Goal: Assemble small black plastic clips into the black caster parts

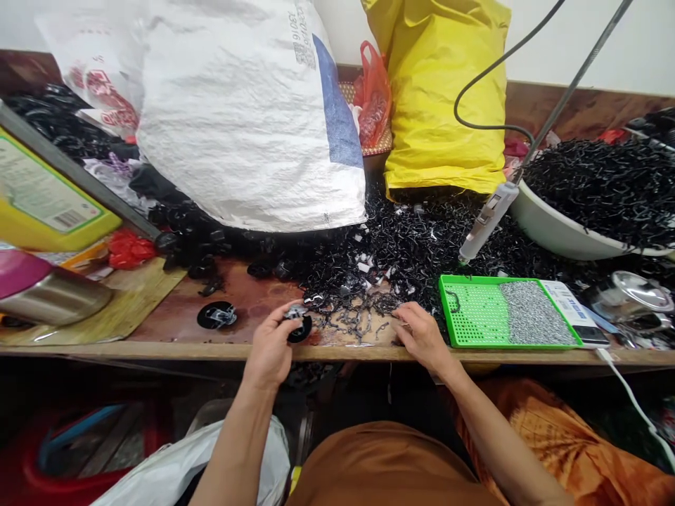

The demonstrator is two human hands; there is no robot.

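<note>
Black disc [300, 329] sits in my left hand [271, 344], just above the front edge of the wooden bench [158, 349]. It looks round, flat and matte, with a small silver fitting [296, 311] on its upper face. My fingers [279, 316] are clenched around it and hide part of its rim. My right hand [422, 337] rests at the far side of a loose tangle of dark strips [353, 316], its fingertips [401, 322] at the tangle's edge. Whether they are grasping anything, I cannot tell.

A second disc [216, 315] with a similar fitting lies on the bench to my left, near my left hand but not touching it. Behind my hands, a heap of black pieces [401, 246] spreads across the bench, flecked with white bits. To my right sits a green perforated tray [464, 309], with a gray pile of small parts [532, 313] covering one half. Beyond it, a white bowl [559, 235] brims with black pieces, and a white tool [488, 219] hangs on a metal rod above the heap. A white sack [247, 119] and a yellow sack [443, 91] lean at the back.
</note>
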